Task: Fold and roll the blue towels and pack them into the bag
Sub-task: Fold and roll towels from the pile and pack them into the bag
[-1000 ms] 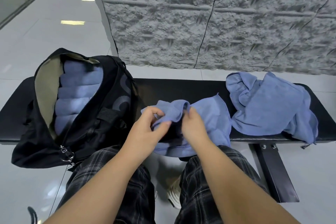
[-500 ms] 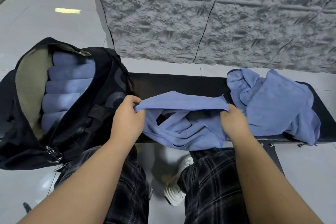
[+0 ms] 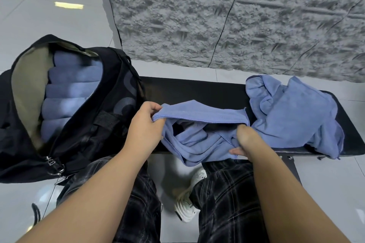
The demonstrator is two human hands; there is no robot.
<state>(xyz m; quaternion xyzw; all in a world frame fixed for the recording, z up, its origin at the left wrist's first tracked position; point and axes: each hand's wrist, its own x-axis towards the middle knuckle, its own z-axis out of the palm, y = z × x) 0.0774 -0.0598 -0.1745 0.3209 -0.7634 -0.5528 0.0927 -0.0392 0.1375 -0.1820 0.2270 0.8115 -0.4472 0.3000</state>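
Towels are the whole business here, and the biggest store of them is the bag [image 3: 83, 124], well out to the left of the left-hand fingers – it lies open on the end of the table [image 3: 197, 89], mouth toward the person, so that the rolled towels [image 3: 71, 89] already stacked inside can be joined by another without any turning. Far to the right of the right-hand fingers, the loose towels [image 3: 292, 116] sit in a rumpled heap on the table, touching the piece in work; they seem parked there within reach, waiting their turn.

Between the two hands hangs the towel in hand [image 3: 199, 126], its upper hem drawn out into a fairly straight band while the rest sags in folds over the table's near edge, above the knees. Holding it by the hem this way looks meant to find the corners and spread it flat before folding.

The left hand [image 3: 144, 124] pinches one end of that hem, fingers [image 3: 156, 107] curled over the cloth with the thumb side beneath. The right hand [image 3: 245, 142] grips the other end lower down – cloth bunched inside the closed fingers, thumb underneath.
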